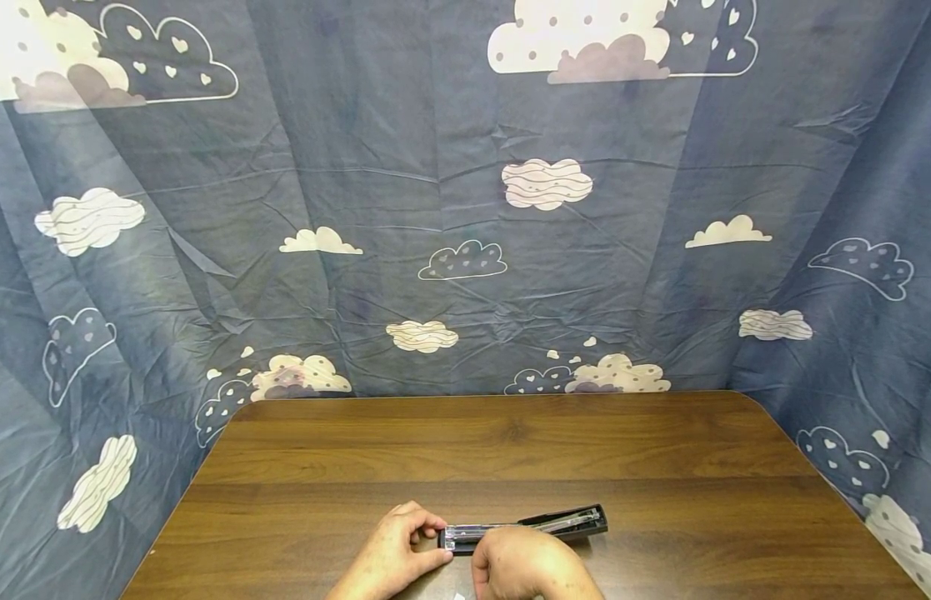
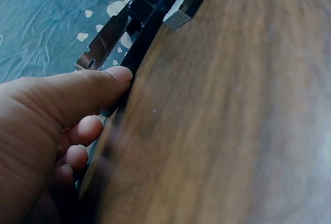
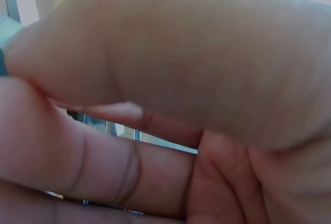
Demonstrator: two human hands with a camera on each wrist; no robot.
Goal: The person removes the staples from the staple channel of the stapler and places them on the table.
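Observation:
An unfolded stapler (image 1: 465, 549) lies on the table, its black cover (image 1: 596, 518) swung back to the right. My left hand (image 1: 397, 546) grips its left end, thumb on the near side and fingers on the far side. In the left wrist view the thumb presses the black base (image 2: 145, 43) beside a raised metal strip (image 2: 106, 40). My right hand (image 1: 528, 562) is over the stapler's middle with fingers curled, thumb and forefinger close together at their tips; I cannot tell what they hold. A silver staple strip (image 2: 183, 9) is close beside the base.
The brown wooden table (image 1: 360, 450) extends behind and to both sides of the stapler. A blue curtain with printed clouds (image 1: 390, 183) hangs along the table's back and sides.

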